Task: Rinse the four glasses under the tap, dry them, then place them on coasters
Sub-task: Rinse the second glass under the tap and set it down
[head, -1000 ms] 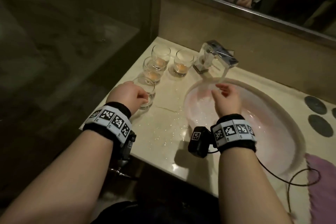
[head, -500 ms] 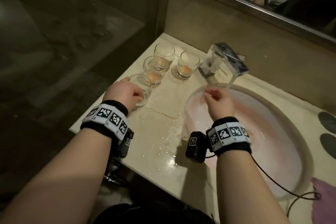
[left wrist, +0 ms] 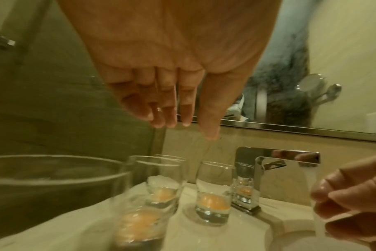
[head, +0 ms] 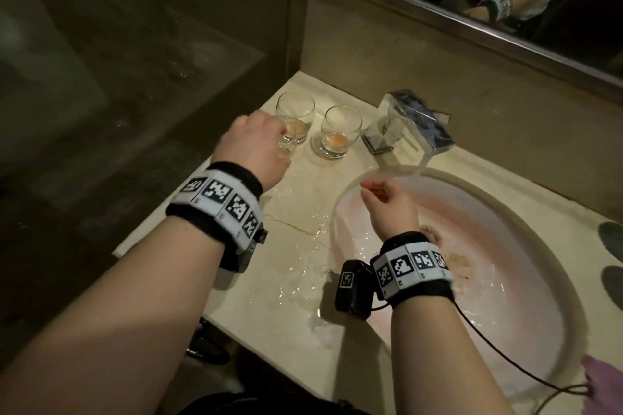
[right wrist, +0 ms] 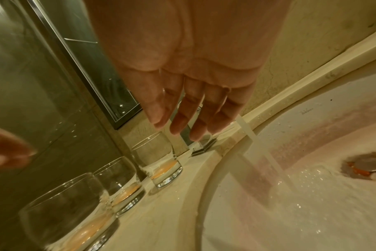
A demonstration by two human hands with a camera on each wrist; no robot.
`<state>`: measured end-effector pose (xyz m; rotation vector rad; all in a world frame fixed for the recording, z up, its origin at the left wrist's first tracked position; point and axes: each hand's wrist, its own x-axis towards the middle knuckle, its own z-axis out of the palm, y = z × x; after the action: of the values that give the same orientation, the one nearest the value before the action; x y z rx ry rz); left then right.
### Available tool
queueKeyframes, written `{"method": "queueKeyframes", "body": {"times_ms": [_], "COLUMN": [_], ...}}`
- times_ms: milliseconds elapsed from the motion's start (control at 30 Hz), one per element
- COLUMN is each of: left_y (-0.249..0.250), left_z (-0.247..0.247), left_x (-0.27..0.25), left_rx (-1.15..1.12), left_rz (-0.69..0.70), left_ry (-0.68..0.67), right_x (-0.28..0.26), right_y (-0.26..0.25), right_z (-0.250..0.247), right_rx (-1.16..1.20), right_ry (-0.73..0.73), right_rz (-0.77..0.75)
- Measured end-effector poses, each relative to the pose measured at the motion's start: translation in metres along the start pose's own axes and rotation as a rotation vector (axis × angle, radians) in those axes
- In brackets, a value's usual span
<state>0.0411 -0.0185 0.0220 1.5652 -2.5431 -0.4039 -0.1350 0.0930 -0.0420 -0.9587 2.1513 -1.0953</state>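
While left hand [head: 251,148] hovers slack-fingered over glasses [head: 340,131], right hand [right wrist: 189,95] empty, loose, beside tap stream [right wrist: 250,135].

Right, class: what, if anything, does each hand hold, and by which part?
Nothing. The left hand is open above the glasses; the right hand is empty by the tap.

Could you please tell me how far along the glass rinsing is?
Barely begun. Done: the tap is running. In hand: the left hand hovers open over the glasses; the right hand is empty by the stream. Left: three glasses show orange dregs, and the coasters in view are bare.
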Motion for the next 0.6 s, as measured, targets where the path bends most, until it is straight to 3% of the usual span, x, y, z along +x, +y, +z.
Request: {"method": "queueKeyframes", "body": {"times_ms": [200, 600], "left_y": [0.043, 0.050], "left_z": [0.013, 0.030], "left_x": [0.038, 0.062], "left_rx": [0.202, 0.247], "left_rz": [-0.134, -0.205], "left_ry": [-0.223, -0.221], "right_x": [0.011, 0.019], "right_y": [0.014, 0.051], "right_z": [-0.023, -0.046], "right_rx": [-0.044, 0.008], "right_ry": [-0.040, -0.127], "right_rz": [0.000, 0.044]}}
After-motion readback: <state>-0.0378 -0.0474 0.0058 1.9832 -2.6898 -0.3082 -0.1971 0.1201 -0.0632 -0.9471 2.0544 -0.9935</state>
